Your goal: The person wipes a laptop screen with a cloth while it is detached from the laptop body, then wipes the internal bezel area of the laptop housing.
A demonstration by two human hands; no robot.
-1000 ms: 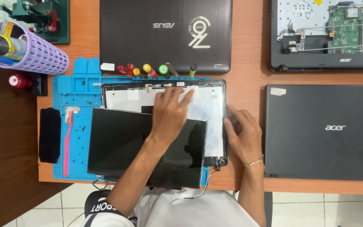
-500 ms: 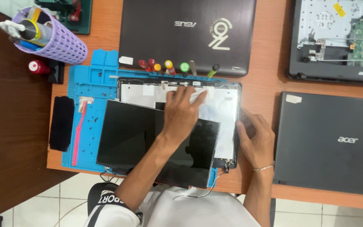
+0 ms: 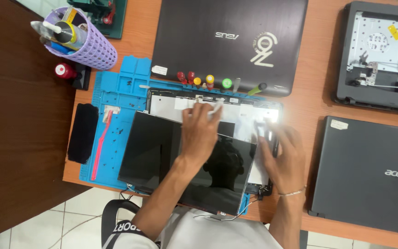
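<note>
A laptop lid shell point(image 3: 249, 107) lies inside-up on a blue work mat point(image 3: 116, 99), showing its silver lining. A black screen panel point(image 3: 157, 152) rests loose across its lower left part. My left hand point(image 3: 201, 133) lies flat on the lining, with its fingertips at a small white strip point(image 3: 216, 109) near the lid's top edge. My right hand point(image 3: 283, 154), with a thin bracelet at the wrist, sits at the lid's right side. Its fingers are blurred in a bright glare, so its grip is unclear.
Several screwdrivers point(image 3: 206, 80) line the mat's top edge, below a closed dark laptop point(image 3: 231, 39). A pink brush point(image 3: 101, 143) and a black pad point(image 3: 83, 133) lie at left. A purple tool basket point(image 3: 81, 39) stands far left. A closed grey laptop point(image 3: 369, 173) and an opened chassis point(image 3: 383, 50) are at right.
My right hand has slid up from the lid's lower right edge toward its upper right part. My left hand stays on the lining. The view has shifted slightly.
</note>
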